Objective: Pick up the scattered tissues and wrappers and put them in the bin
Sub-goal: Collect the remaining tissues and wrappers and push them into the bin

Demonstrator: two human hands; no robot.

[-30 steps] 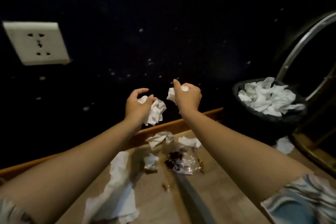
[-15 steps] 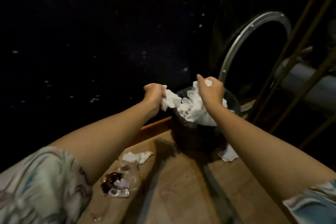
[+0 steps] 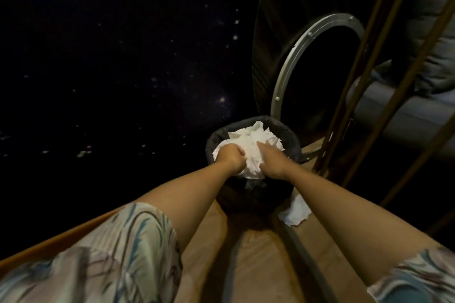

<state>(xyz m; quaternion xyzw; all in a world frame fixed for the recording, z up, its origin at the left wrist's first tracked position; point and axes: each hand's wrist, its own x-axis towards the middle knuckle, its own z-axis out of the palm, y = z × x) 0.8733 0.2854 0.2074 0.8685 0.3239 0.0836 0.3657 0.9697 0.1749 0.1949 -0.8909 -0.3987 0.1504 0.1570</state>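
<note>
A black bin (image 3: 286, 130) stands on the wooden surface, heaped with crumpled white tissues (image 3: 253, 139). Both my hands are down in its mouth on top of the heap. My left hand (image 3: 230, 156) is curled into a fist on the left side of the pile, closed around a tissue. My right hand (image 3: 270, 160) lies on the right side with its fingers stretched flat against the tissues. One more white tissue (image 3: 295, 211) lies on the surface against the bin's lower right side.
A large metal ring (image 3: 307, 56) leans behind the bin. Slanted wooden rods (image 3: 369, 61) rise at the right, with grey padding beyond them. An orange wooden edge (image 3: 61, 236) borders the brown surface (image 3: 258, 261) at the left. A dark speckled wall fills the back.
My view swung right, away from the litter on the surface. Both hands carried their tissues over the bin and dropped into its mouth; the right hand's fingers have spread flat.
</note>
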